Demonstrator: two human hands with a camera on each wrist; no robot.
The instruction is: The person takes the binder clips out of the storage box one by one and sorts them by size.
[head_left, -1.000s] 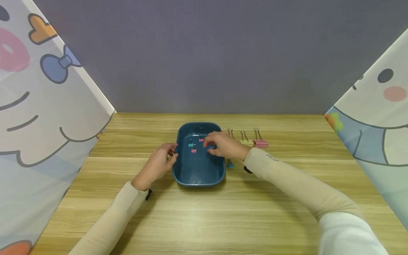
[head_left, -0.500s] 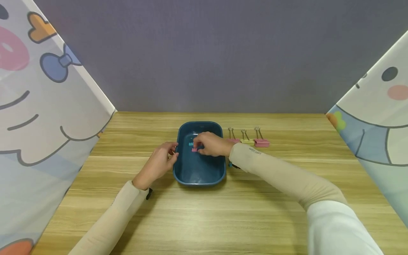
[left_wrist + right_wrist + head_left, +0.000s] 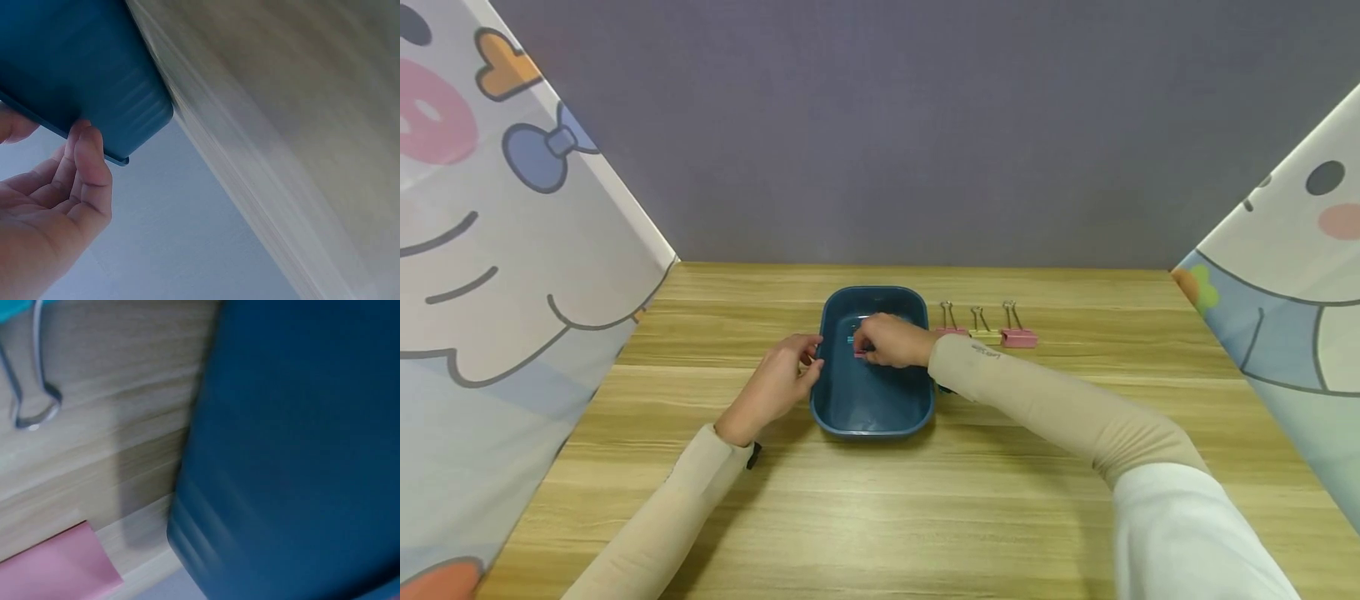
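Observation:
A dark blue plastic tray (image 3: 871,404) stands on the wooden table. My left hand (image 3: 775,383) grips its left rim; in the left wrist view a curled finger (image 3: 87,156) lies against the outer wall below the lip. My right hand (image 3: 893,340) is inside the tray, thumb and fingers pinched together low over the floor. The small blue binder clip between them is hidden behind the fingers. Right at the fingertips is a small pink binder clip (image 3: 859,356). A teal binder clip (image 3: 850,339) lies just behind it, partly covered by the hand.
To the tray's right lie larger binder clips in a row: a pink one (image 3: 951,332), a yellow one (image 3: 987,337) and another pink one (image 3: 1019,338). A teal clip (image 3: 14,307) with wire handles lies nearer, mostly under the right sleeve. A grey wall (image 3: 880,150) rises behind.
My right hand has moved left inside the tray with the blue binder clip, from the right side to beside the small pink clip. My left hand has stayed at the rim.

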